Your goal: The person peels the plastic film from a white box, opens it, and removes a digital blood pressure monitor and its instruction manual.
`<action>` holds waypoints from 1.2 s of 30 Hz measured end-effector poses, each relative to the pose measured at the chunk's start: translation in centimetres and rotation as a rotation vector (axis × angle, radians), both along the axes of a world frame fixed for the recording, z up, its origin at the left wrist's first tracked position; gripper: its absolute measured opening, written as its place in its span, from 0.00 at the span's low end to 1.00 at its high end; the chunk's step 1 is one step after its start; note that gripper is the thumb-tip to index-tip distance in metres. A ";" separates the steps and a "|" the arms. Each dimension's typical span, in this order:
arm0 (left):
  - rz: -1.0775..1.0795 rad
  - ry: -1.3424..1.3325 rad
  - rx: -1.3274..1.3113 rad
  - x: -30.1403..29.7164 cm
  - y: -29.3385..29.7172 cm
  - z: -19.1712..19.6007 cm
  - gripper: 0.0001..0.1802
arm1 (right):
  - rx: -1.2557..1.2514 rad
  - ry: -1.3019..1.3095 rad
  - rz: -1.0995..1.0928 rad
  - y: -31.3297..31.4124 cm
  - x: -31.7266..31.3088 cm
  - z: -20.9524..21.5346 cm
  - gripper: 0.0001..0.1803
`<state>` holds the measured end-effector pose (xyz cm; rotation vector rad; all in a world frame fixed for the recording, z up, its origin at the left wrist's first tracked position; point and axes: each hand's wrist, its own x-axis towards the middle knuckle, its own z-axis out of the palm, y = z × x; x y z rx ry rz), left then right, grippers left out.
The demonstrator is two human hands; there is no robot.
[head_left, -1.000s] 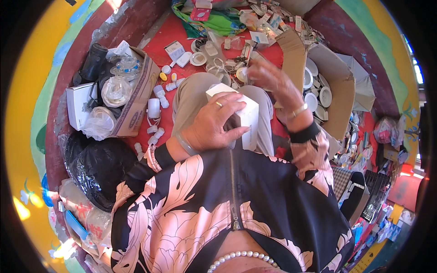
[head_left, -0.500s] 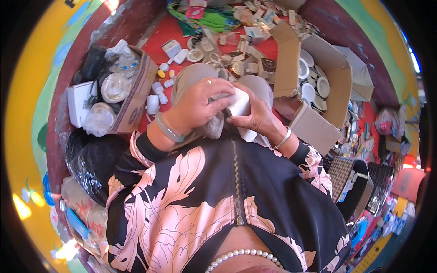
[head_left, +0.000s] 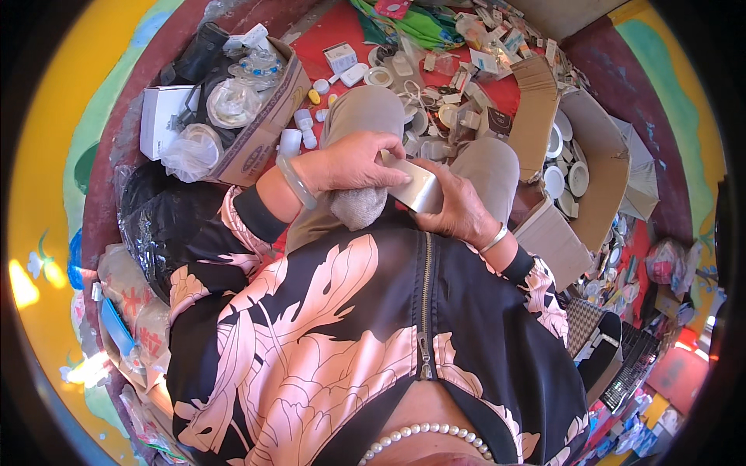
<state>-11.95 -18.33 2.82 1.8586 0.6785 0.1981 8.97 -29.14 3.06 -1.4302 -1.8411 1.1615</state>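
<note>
Bright daylight, glaring sun patches (head_left: 23, 286) on yellow wall (head_left: 58, 163) left of floral jacket (head_left: 373, 334), fisheye-bent edges, black corners

Left hand (head_left: 356, 161) beside right hand (head_left: 460, 205)

Red floor (head_left: 315, 48) passable between left carton (head_left: 268, 113) and small white box (head_left: 340, 56); flapped carton (head_left: 536, 116) bars right

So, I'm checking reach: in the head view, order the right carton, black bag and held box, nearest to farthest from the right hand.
From the right hand:
1. Held box, in its grip.
2. Right carton, to its right.
3. Black bag, across to the left.
</note>
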 end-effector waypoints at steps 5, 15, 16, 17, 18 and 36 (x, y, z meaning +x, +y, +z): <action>-0.092 0.035 -0.013 0.5 0.3 0.6 0.18 | 0.090 0.015 0.118 0.4 0.5 -0.5 0.40; 0.060 -0.057 -0.189 1.2 0.1 -2.9 0.12 | -0.088 0.190 0.056 -0.6 2.1 -1.9 0.40; 0.023 -0.040 -0.140 1.2 0.0 -0.6 0.13 | -0.086 0.198 0.045 -0.7 2.4 -1.8 0.39; -0.014 -0.023 -0.091 1.2 -0.2 0.7 0.13 | -0.084 0.205 0.032 -0.8 2.6 -1.7 0.39; -0.066 -0.026 0.065 1.2 -0.5 0.4 0.17 | -0.083 0.213 0.026 -0.9 2.9 -1.5 0.39; -0.054 -0.041 0.403 2.3 -3.0 0.6 0.20 | -0.032 -0.647 -0.043 0.3 0.9 5.2 0.15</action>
